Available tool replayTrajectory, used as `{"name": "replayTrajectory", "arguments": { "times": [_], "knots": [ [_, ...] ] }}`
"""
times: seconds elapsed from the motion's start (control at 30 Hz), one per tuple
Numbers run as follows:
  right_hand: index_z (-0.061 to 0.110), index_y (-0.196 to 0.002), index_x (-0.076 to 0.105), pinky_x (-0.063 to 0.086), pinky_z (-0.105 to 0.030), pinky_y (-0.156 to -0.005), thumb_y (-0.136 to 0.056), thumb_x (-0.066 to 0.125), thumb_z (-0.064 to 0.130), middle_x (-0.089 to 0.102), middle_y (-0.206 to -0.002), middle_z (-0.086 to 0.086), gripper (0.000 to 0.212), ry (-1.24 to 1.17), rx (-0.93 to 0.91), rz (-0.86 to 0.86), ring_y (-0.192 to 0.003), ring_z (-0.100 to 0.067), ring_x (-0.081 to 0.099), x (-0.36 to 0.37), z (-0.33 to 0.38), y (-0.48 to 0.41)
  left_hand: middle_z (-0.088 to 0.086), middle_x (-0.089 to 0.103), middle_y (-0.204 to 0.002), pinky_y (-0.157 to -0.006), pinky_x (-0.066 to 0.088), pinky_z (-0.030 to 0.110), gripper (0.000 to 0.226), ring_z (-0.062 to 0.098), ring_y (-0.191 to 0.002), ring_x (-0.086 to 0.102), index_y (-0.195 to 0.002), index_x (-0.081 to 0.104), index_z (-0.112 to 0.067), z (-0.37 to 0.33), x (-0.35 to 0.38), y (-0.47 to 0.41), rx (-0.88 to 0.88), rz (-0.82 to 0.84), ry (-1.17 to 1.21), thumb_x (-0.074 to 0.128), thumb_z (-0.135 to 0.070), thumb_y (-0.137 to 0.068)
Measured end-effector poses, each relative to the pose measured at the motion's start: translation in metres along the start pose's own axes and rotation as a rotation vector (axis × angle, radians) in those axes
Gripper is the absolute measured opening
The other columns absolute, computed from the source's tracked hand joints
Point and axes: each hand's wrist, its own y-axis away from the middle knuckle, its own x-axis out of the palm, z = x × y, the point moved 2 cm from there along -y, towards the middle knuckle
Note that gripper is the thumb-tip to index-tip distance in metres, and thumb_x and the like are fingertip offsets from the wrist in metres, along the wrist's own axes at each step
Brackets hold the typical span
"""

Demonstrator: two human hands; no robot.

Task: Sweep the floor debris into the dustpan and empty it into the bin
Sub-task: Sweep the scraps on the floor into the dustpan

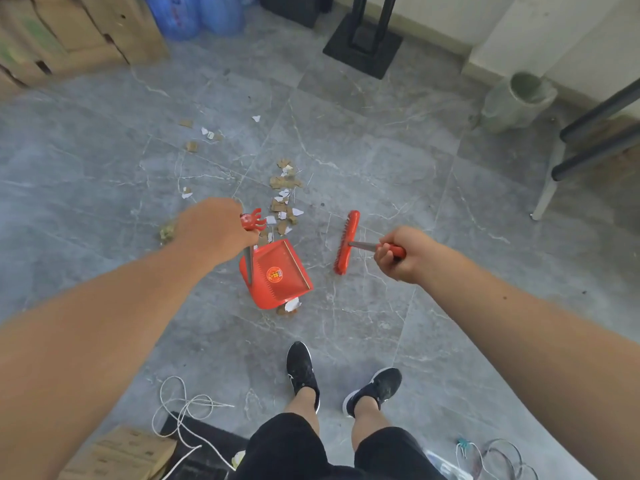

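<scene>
**Dustpan and broom held, debris on floor**

Grey tiled floor (381, 161) is seen from above. Bin (519, 98) is stood by the far wall, well apart. Dustpan (277, 275) is gripped at its handle top by the left hand (214, 230). Broom (346, 242) grip is wrapped by right hand (398, 254) fingers. Debris (285, 188) is strewn just beyond the pan.

The red dustpan (277, 275), round sticker inside, rests on the grey floor, held by its long metal handle. Debris (284, 197), brown and white scraps, trails away from its far side; one scrap lies behind it. The red broom (346, 242) is just beside it, bristles toward it. The pale bin (519, 102) stands well apart.
</scene>
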Motion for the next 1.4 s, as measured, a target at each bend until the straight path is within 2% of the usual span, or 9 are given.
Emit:
{"name": "replayTrajectory", "arguments": {
  "times": [0.23, 0.43, 0.53, 0.67, 0.77, 0.83, 1.0, 1.1, 1.4],
  "knots": [
    [0.010, -0.118, 0.042, 0.036, -0.014, -0.030, -0.095, 0.038, 0.001, 0.043, -0.071, -0.006, 0.026, -0.027, 0.022, 0.004, -0.034, -0.009, 0.044, 0.019, 0.009, 0.007, 0.003, 0.059, -0.074, -0.064, 0.048, 0.033, 0.034, 0.026, -0.072, 0.058, -0.068, 0.053, -0.018, -0.014, -0.004, -0.002, 0.006, -0.006, 0.084, 0.068, -0.047, -0.077],
    [0.005, -0.138, 0.044, 0.038, -0.015, -0.030, -0.090, 0.040, -0.001, 0.047, -0.077, -0.010, 0.048, 0.005, 0.024, -0.028, -0.035, -0.010, 0.046, 0.039, 0.022, 0.004, 0.001, 0.059, -0.071, -0.061, 0.047, 0.031, 0.032, 0.024, -0.069, 0.059, -0.069, 0.055, -0.019, -0.024, -0.012, -0.008, -0.026, -0.004, 0.097, 0.068, -0.047, -0.078],
    [0.006, -0.139, 0.044, 0.038, -0.015, -0.029, -0.090, 0.041, -0.001, 0.046, -0.076, -0.009, 0.050, 0.026, 0.031, -0.014, -0.034, -0.011, 0.046, 0.041, 0.037, -0.001, 0.002, 0.058, -0.071, -0.060, 0.045, 0.031, 0.034, 0.024, -0.069, 0.059, -0.069, 0.053, -0.018, -0.031, -0.017, -0.017, -0.040, -0.008, 0.110, 0.068, -0.047, -0.078],
    [0.002, -0.131, 0.050, 0.038, -0.016, -0.030, -0.088, 0.043, -0.001, 0.047, -0.076, -0.009, 0.043, 0.119, 0.036, -0.018, -0.035, -0.011, 0.046, 0.040, 0.069, -0.011, 0.001, 0.058, -0.073, -0.059, 0.042, 0.031, 0.034, 0.023, -0.068, 0.057, -0.068, 0.051, -0.019, -0.043, -0.019, -0.037, -0.084, -0.019, 0.120, 0.068, -0.048, -0.077],
    [-0.002, -0.103, 0.052, 0.036, -0.015, -0.029, -0.091, 0.038, -0.001, 0.047, -0.063, -0.008, 0.019, 0.262, 0.025, 0.044, -0.036, -0.010, 0.043, 0.044, 0.102, -0.013, -0.002, 0.053, -0.070, -0.060, 0.041, 0.030, 0.037, 0.024, -0.070, 0.056, -0.066, 0.049, -0.020, -0.056, -0.022, -0.052, -0.143, -0.042, 0.120, 0.069, -0.049, -0.076],
    [0.002, -0.094, 0.049, 0.035, -0.014, -0.029, -0.092, 0.036, -0.001, 0.047, -0.053, -0.007, 0.014, 0.368, 0.029, 0.075, -0.033, -0.010, 0.042, 0.051, 0.125, -0.018, -0.004, 0.050, -0.066, -0.059, 0.040, 0.029, 0.038, 0.025, -0.068, 0.054, -0.064, 0.048, -0.020, -0.065, -0.026, -0.059, -0.198, -0.066, 0.109, 0.070, -0.049, -0.076],
    [0.006, -0.100, 0.048, 0.034, -0.014, -0.029, -0.089, 0.040, 0.000, 0.044, -0.053, -0.005, 0.015, 0.597, 0.078, 0.115, -0.030, -0.011, 0.042, 0.063, 0.183, -0.028, -0.002, 0.051, -0.068, -0.062, 0.041, 0.031, 0.036, 0.026, -0.069, 0.054, -0.066, 0.051, -0.019, -0.089, -0.041, -0.075, -0.361, -0.064, 0.155, 0.070, -0.047, -0.078],
    [0.004, -0.088, 0.049, 0.034, -0.013, -0.029, -0.090, 0.043, 0.001, 0.044, -0.046, -0.004, 0.007, 0.724, 0.102, 0.172, -0.029, -0.010, 0.042, 0.075, 0.214, -0.028, 0.000, 0.053, -0.070, -0.062, 0.040, 0.030, 0.036, 0.027, -0.071, 0.052, -0.066, 0.051, -0.019, -0.096, -0.046, -0.079, -0.440, -0.095, 0.168, 0.066, -0.049, -0.078],
    [0.006, -0.094, 0.052, 0.035, -0.016, -0.030, -0.091, 0.050, 0.005, 0.039, -0.057, -0.001, 0.004, 0.985, 0.072, 0.221, -0.039, -0.009, 0.038, 0.158, 0.277, -0.050, -0.007, 0.059, -0.072, -0.059, 0.043, 0.028, 0.033, 0.019, -0.070, 0.059, -0.072, 0.062, -0.024, -0.085, -0.055, -0.093, -0.710, -0.124, 0.304, 0.064, -0.058, -0.072]
  ]
}}
